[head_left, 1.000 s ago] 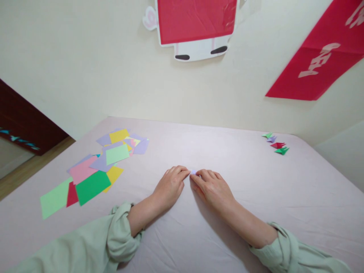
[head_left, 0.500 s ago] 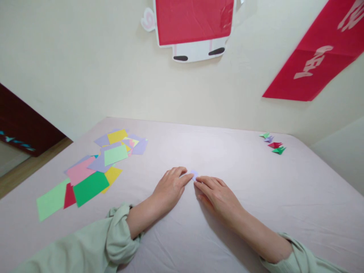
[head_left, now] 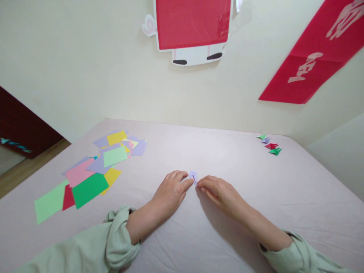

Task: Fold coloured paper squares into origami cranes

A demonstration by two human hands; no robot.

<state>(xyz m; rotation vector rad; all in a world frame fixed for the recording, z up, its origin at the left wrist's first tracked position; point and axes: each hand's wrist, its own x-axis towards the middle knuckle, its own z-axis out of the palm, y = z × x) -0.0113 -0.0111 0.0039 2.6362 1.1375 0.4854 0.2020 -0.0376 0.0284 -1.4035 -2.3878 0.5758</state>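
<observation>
A small folded lilac paper piece [head_left: 193,176] stands on the pale pink tabletop [head_left: 227,167], held between the fingertips of both my hands. My left hand [head_left: 170,189] rests on the table with curled fingers, its fingertips pinching the piece from the left. My right hand [head_left: 217,191] pinches it from the right, fingers pressed together. Both sleeves are light green.
Several loose coloured paper sheets [head_left: 91,168] lie scattered at the left. Several small folded paper pieces [head_left: 269,144], green, lilac and red, sit at the far right near the wall. Red posters [head_left: 193,24] hang on the cream wall behind the table.
The lilac piece has come out from under my fingers and now stands more upright between the fingertips. My right hand has drawn slightly back toward me.
</observation>
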